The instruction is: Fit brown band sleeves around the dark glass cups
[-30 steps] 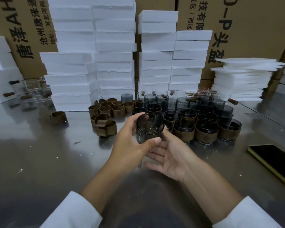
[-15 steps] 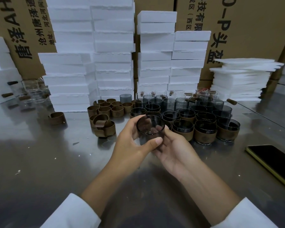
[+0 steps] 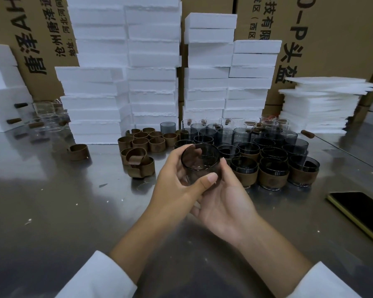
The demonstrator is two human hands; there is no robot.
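Note:
A bare dark glass cup point(image 3: 199, 161) is held above the steel table, its mouth tilted toward me. My left hand point(image 3: 177, 186) wraps its left side with the thumb across the front. My right hand point(image 3: 226, 203) cups it from below and the right. Behind stands a cluster of dark glass cups point(image 3: 256, 147); the front row point(image 3: 271, 175) wears brown band sleeves. Loose brown sleeves point(image 3: 146, 141) stand in a group to the left, with two more point(image 3: 138, 165) lying nearer me.
White foam blocks point(image 3: 151, 82) are stacked along the back before cardboard boxes point(image 3: 332, 39). A phone point(image 3: 362, 209) lies at the right edge. Clear glasses point(image 3: 47, 119) sit far left, and a single brown sleeve point(image 3: 79, 151) lies apart.
My right hand has closed in from open fingers to cup the glass from below. The glass has stayed in about the same place, held by the left hand.

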